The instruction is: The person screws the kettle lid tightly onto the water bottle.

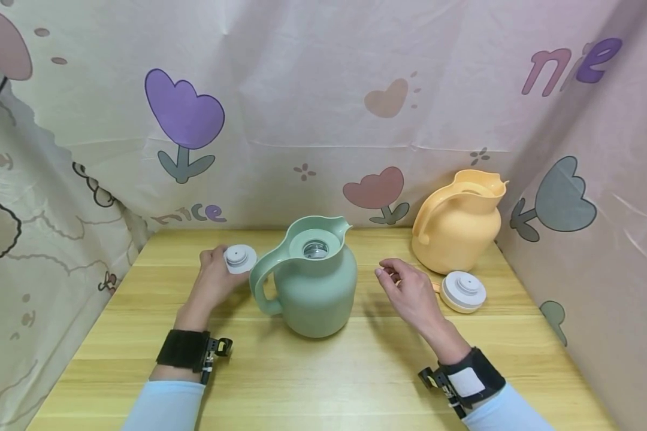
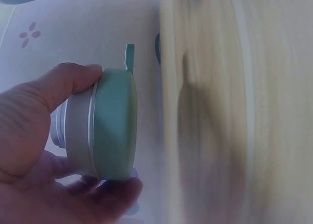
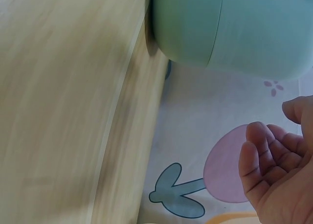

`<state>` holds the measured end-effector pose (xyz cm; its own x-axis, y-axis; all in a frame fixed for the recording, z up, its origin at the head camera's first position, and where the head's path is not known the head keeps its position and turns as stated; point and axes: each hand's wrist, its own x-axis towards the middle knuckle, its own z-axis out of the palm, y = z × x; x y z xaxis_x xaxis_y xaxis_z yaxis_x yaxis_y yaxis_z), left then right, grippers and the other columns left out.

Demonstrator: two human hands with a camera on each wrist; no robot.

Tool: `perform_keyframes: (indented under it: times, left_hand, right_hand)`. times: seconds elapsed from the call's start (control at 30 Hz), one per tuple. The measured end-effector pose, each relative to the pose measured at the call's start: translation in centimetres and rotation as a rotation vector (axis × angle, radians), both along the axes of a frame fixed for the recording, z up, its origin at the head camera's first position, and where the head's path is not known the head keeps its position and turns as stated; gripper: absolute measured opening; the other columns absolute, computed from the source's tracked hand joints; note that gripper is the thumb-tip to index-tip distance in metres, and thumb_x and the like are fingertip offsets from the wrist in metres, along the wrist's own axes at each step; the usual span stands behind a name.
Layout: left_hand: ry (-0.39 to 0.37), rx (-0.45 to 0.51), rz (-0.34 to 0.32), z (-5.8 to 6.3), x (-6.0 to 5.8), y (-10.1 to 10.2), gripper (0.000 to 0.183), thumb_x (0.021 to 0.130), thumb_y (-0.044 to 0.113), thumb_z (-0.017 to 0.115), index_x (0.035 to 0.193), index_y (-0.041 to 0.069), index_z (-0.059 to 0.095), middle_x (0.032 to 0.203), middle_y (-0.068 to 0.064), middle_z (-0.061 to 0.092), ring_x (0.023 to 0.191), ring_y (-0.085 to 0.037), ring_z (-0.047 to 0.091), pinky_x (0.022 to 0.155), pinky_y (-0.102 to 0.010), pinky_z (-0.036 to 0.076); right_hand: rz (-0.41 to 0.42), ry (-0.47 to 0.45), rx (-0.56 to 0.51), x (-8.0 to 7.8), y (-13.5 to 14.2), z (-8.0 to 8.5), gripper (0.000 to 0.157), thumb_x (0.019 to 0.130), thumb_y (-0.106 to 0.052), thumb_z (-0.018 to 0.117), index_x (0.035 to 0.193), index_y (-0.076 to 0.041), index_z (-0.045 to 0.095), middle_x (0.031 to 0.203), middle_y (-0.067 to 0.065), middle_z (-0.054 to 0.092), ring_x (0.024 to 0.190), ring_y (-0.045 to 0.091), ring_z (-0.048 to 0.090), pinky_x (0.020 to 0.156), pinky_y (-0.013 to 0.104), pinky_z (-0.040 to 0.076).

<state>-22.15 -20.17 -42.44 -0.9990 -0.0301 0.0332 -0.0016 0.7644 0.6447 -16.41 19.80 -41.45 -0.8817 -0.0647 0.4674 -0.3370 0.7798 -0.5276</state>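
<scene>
A green thermos jug point(image 1: 318, 293) stands upright in the middle of the table, its round mouth uncovered and its handle towards the left. Left of it, my left hand point(image 1: 218, 278) grips a jug lid point(image 1: 239, 258) with its grey-white underside turned up. In the left wrist view the lid point(image 2: 115, 123) shows a green rim and a small tab, held between thumb and fingers above the wood. My right hand point(image 1: 410, 293) hovers right of the green jug with loosely curled fingers point(image 3: 259, 141) and nothing in them.
A yellow thermos jug point(image 1: 458, 230), also without its lid, stands at the back right. In front of it a yellow lid point(image 1: 463, 292) lies upside down on the wooden table point(image 1: 313, 383). A printed curtain point(image 1: 302, 108) hangs behind and along both sides.
</scene>
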Motion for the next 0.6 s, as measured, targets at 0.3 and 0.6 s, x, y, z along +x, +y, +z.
perform_keyframes:
  times: [0.3, 0.6]
  left_hand:
    - [-0.056, -0.037, -0.025, -1.2, 0.5, -0.3, 0.107, 0.077, 0.05, 0.076, 0.146, -0.009, 0.019, 0.14, -0.037, 0.025, 0.119, -0.049, 0.042, 0.102, -0.064, 0.036]
    - [-0.078, -0.081, -0.074, -2.1, 1.7, -0.6, 0.103, 0.073, 0.042, 0.081, 0.139, -0.014, 0.025, 0.125, -0.034, 0.04, 0.11, -0.047, 0.047, 0.097, -0.062, 0.041]
  right_hand:
    - [-0.003, 0.003, -0.003, 0.1, 0.0, 0.0, 0.03, 0.095, -0.036, 0.059, 0.107, -0.01, 0.067, 0.089, 0.002, 0.069, 0.076, 0.013, 0.062, 0.065, 0.036, 0.053]
    - [0.0, -0.03, -0.01, 0.4, -0.1, -0.3, 0.03, 0.096, -0.037, 0.059, 0.108, -0.011, 0.067, 0.089, 0.001, 0.068, 0.075, 0.013, 0.062, 0.064, 0.035, 0.053]
